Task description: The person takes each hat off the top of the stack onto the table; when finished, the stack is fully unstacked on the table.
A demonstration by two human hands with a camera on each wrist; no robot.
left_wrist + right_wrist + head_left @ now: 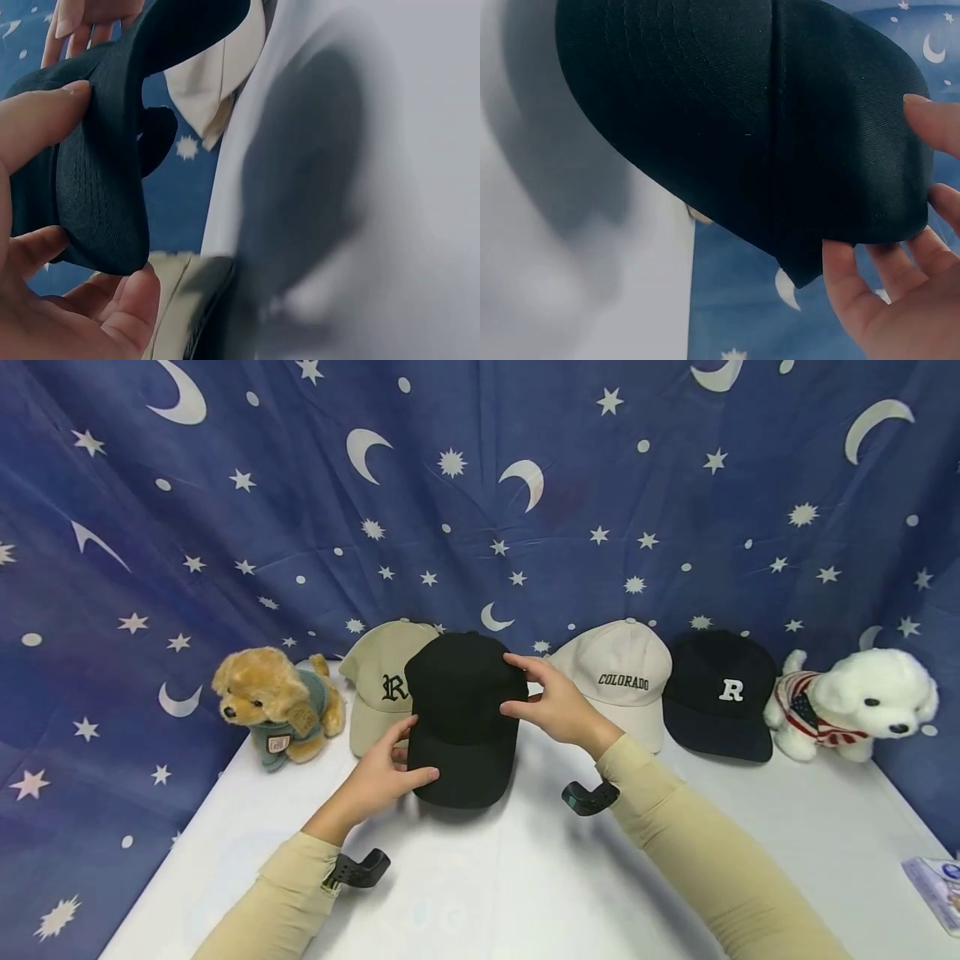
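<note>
A plain black baseball cap (465,718) is held up above the white table, its brim pointing down toward me. My left hand (378,777) grips its left edge by the brim, thumb on the front. On the other side my right hand (555,702) holds the crown between thumb and fingers. The left wrist view shows the cap (105,165) from the side, clear of the tabletop, with its shadow below. In the right wrist view, fingers (847,292) curl behind the crown. A beige cap (378,672) with a dark letter stands behind, partly hidden.
Further right along the back of the table (480,893) are a cream COLORADO cap (626,664) and a black cap with a white R (720,693). A brown plush dog (277,702) sits far left, a white plush dog (862,702) far right. A starry blue curtain (465,510) hangs behind.
</note>
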